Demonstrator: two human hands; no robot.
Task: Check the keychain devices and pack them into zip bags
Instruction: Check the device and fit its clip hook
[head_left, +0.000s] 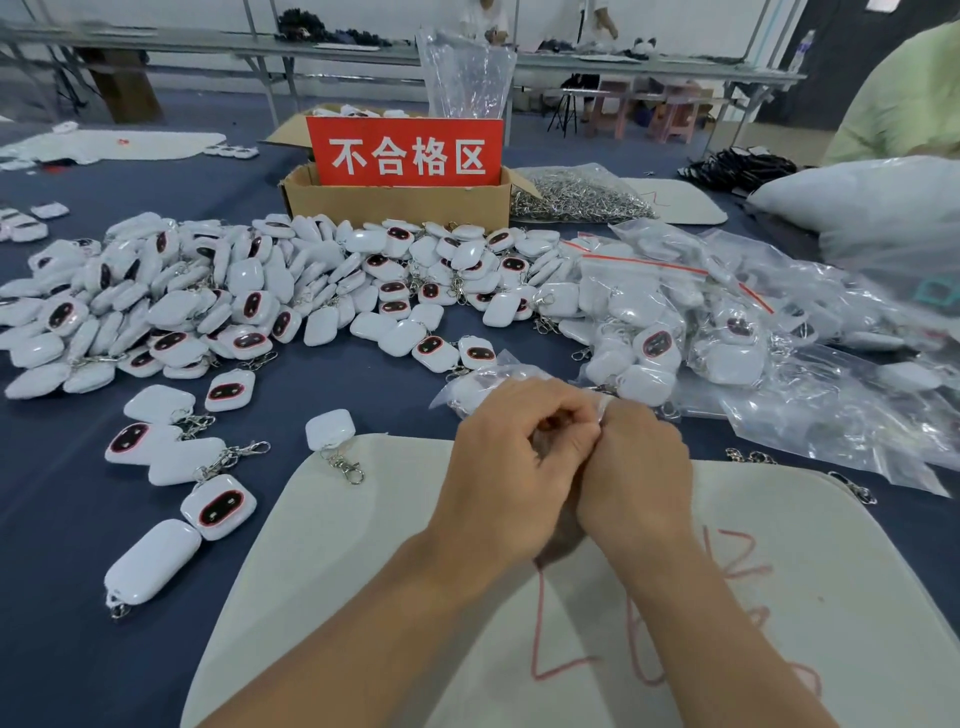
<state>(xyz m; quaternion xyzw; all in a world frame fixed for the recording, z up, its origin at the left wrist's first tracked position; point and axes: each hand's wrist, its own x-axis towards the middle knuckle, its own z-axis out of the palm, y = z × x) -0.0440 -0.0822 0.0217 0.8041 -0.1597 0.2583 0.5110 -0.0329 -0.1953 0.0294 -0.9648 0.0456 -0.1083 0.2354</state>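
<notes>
Over the beige mat (363, 545), my left hand (511, 467) and my right hand (636, 467) meet, both with curled fingers pinching the edge of a clear zip bag (478, 387). A white keychain device shows inside the bag, beyond my knuckles. A big heap of white keychain devices (249, 291) with dark red-rimmed faces and metal clasps covers the blue table at left and centre. Packed zip bags (727, 322) with red seal strips pile up at right.
A cardboard box (400, 200) with a red sign (405, 151) stands behind the heap. Beside it lies a bag of metal clasps (576, 195). Loose devices (218, 506) lie left of the mat. Another person's light green sleeve (904, 98) is at the far right.
</notes>
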